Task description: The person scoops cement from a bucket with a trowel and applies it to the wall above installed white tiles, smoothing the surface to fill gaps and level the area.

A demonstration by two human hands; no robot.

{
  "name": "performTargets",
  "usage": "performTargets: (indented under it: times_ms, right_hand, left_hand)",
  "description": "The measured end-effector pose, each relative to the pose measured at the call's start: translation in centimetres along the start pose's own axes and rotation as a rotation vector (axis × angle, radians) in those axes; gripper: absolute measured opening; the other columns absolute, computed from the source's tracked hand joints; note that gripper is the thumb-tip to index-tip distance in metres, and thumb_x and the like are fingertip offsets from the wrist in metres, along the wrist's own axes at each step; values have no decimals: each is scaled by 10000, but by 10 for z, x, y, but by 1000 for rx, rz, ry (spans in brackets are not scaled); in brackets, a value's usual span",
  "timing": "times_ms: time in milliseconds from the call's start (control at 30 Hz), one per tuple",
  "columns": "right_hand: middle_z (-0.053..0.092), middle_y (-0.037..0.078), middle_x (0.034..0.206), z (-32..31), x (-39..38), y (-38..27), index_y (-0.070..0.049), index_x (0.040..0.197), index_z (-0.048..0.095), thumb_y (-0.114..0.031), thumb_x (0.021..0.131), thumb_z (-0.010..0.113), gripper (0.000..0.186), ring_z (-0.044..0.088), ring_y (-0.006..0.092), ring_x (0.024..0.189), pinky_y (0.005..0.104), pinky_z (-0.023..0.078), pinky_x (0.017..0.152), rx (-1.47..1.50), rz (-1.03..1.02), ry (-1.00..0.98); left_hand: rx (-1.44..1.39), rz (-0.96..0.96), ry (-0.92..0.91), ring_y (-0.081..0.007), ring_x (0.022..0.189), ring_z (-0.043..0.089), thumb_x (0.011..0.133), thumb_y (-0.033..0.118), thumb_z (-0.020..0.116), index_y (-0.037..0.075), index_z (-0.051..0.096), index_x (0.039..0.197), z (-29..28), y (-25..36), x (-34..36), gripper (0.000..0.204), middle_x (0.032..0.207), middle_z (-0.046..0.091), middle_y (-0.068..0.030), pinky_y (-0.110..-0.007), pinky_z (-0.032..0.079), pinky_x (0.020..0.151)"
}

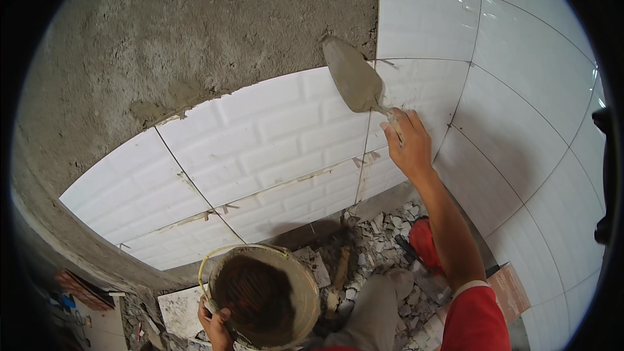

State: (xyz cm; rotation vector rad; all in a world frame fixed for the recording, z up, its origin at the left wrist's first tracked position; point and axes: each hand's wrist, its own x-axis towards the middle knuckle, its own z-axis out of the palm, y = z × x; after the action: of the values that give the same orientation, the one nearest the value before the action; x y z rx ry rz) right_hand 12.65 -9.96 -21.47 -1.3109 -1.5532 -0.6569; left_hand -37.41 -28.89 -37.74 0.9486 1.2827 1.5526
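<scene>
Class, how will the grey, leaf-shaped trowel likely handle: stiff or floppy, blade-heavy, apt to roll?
The grey, leaf-shaped trowel is probably stiff: its blade projects beyond the right hand without visible sagging. It may feel blade-heavy, since the blade is far broader than its thin neck. Laid flat, that broad blade would likely prevent rolling.

Cool light, its source out of view, brightens the white tiles [279, 127]; small glints dot them at upper right. A soft shadow lies on the side wall [526, 97], and the bucket [307, 292] is dark inside. The lower left is dim and indistinct. Tile edges bow, and a black, blue-fringed rim swallows the corners.
</scene>
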Motion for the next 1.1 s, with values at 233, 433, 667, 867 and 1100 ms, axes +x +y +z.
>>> performTargets:
  times_ms: [233, 433, 667, 867, 1100]
  right_hand:
    - [670, 148, 1027, -67, -27, 0, -30, 1191, 702, -182, 955, 730, 282, 684, 391, 915, 466, 558, 766, -33, 23, -199]
    - [685, 179, 969, -131, 32, 2, 7, 1148, 704, -173, 957, 723, 263, 686, 406, 867, 467, 550, 771, -90, -38, -289]
    - [684, 225, 948, -154, 103, -7, 39, 1012, 670, -255, 987, 628, 298, 636, 423, 881, 473, 516, 825, -63, -66, -531]
    - [693, 234, 964, -156, 112, -8, 39, 1044, 687, -249, 987, 613, 303, 638, 424, 884, 478, 510, 839, -114, -137, -628]
    - [693, 204, 845, -165, 134, -27, 46, 974, 696, -278, 972, 636, 330, 637, 379, 803, 478, 515, 794, -193, -123, -746]
  left_hand:
    - [9, 53, -31, -156, 892, 634, 729, 124, 670, -8, 621, 1176, -5, -5, 1, 468, 1035, 669, -58, -305, 550, 777]
    - [-65, 12, 37, -146, 856, 640, 698, 101, 683, 7, 625, 1150, -4, -8, 2, 465, 993, 669, -35, -294, 536, 784]
    - [-48, 2, -19, -125, 810, 616, 699, 88, 672, 12, 626, 1123, -1, -4, 1, 434, 959, 657, -25, -284, 519, 740]
    - [-87, 1, 15, -143, 834, 636, 692, 81, 657, 7, 628, 1152, -8, -8, -1, 467, 997, 670, -40, -294, 544, 775]
    - [-104, -20, 42, -165, 884, 664, 688, 67, 644, -5, 626, 1194, -11, -7, 2, 512, 1052, 685, -59, -311, 568, 823]
